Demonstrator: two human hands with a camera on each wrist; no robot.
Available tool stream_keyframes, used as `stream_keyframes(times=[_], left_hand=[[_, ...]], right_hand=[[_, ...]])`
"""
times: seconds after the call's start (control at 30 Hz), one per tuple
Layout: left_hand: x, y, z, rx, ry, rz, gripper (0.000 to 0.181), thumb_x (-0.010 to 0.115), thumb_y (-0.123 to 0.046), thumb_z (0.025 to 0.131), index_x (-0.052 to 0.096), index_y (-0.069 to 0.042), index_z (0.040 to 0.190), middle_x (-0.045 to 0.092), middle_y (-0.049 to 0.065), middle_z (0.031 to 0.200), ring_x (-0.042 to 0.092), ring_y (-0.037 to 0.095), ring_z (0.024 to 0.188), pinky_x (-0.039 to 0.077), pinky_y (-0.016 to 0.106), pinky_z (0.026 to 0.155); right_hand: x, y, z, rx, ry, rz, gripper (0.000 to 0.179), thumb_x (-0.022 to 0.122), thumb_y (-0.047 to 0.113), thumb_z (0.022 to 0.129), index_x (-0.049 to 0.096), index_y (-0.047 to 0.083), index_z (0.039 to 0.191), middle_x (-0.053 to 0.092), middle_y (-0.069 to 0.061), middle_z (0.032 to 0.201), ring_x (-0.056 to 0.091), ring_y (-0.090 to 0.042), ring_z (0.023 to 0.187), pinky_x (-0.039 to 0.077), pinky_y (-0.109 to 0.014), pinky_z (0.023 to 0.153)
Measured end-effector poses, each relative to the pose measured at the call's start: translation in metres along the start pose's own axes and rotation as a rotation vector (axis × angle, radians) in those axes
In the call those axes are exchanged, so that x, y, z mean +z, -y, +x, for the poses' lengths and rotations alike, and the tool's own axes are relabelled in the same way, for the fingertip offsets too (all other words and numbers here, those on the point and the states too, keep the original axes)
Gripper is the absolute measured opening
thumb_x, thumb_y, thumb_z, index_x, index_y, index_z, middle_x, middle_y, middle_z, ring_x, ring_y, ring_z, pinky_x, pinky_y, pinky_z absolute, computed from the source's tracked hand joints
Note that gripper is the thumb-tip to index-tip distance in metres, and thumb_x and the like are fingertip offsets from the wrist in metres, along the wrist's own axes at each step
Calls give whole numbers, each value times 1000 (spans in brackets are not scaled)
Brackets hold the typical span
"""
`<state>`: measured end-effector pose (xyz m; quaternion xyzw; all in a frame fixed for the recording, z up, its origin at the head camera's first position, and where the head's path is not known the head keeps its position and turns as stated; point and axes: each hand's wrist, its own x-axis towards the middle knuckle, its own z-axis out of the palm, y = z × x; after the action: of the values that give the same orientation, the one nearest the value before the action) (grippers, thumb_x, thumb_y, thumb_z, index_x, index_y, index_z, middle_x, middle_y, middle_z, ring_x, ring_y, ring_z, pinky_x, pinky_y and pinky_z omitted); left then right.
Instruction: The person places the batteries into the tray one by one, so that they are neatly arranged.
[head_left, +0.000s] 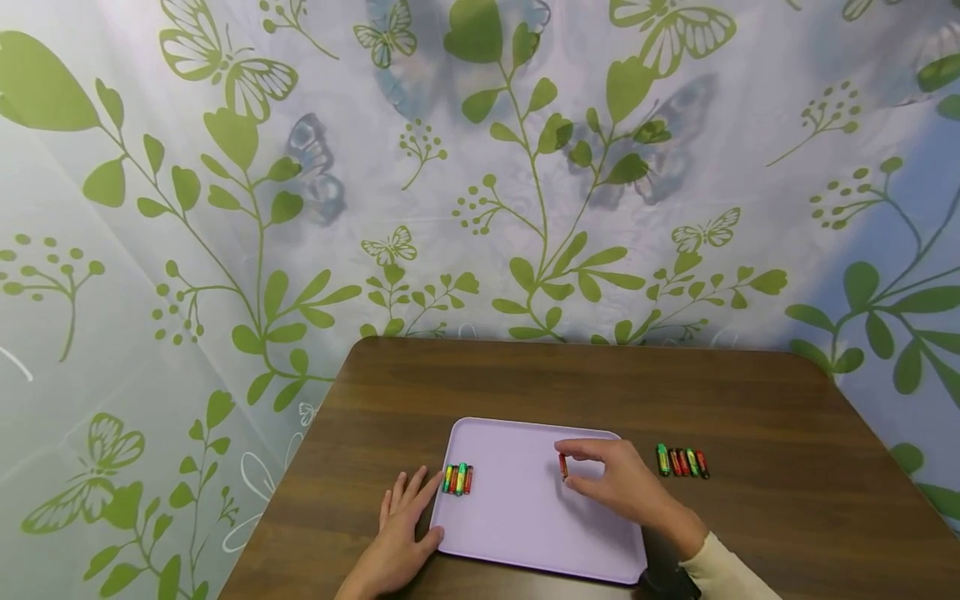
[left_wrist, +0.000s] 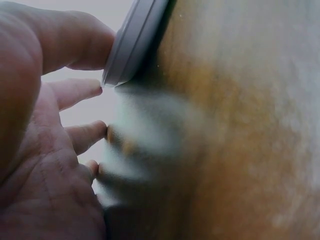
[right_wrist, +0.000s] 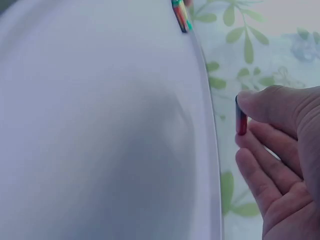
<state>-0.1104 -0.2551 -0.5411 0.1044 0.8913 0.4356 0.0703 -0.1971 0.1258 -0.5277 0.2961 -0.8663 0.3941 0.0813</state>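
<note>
Between its thumb and fingertips, my right hand [head_left: 626, 483] pinches a small red-and-black battery [head_left: 563, 467] above the lilac tray [head_left: 525, 533]. The right wrist view shows this battery [right_wrist: 241, 116] held end to end, its other fingers loosely spread. My left hand [head_left: 397, 533] rests at the tray's left side, fingers extended on the table and thumb against the rim [left_wrist: 127, 50]. Several green, yellow and red batteries [head_left: 458, 479] lie side by side inside the tray, along its left edge, close to the left fingertips.
Right of the tray, another row of several batteries [head_left: 682, 462], green and red, lies on the brown wooden table [head_left: 787, 500]. A dark object [head_left: 663, 575] sits under the right forearm by the tray's corner. Behind the table hangs a leaf-and-butterfly patterned curtain [head_left: 465, 250].
</note>
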Motion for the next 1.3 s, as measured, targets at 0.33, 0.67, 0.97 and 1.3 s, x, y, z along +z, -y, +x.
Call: stream_keyframes(times=[0.33, 0.67, 0.97, 1.3], left_hand=[[0, 0, 1, 2, -6, 11, 79, 74, -10, 96, 44, -16, 169, 26, 29, 178, -2, 61, 165, -12, 76, 128], [0, 0, 0, 3, -4, 8, 80, 76, -9, 95, 45, -17, 168, 26, 30, 178, -1, 62, 165, -12, 77, 127], [0, -2, 0, 11, -6, 9, 79, 76, -9, 95, 45, -14, 168, 26, 31, 177, -1, 63, 164, -12, 79, 127], [1, 1, 1, 15, -13, 21, 79, 76, -9, 94, 45, -13, 167, 28, 31, 176, 0, 63, 164, -10, 79, 127]], right_hand=[[47, 21, 26, -26, 79, 84, 44, 88, 6, 87, 80, 6, 130, 82, -3, 127, 81, -25, 105, 66, -39, 95], [81, 41, 39, 10, 98, 161, 42, 85, 2, 87, 79, 3, 129, 82, -7, 127, 81, -28, 107, 65, -38, 96], [105, 49, 50, 31, 122, 171, 43, 85, 0, 87, 79, 3, 129, 83, -8, 123, 80, -20, 110, 64, -37, 99], [118, 58, 57, 12, 91, 75, 42, 88, 3, 84, 80, 4, 126, 83, -7, 122, 78, -18, 115, 64, -41, 101]])
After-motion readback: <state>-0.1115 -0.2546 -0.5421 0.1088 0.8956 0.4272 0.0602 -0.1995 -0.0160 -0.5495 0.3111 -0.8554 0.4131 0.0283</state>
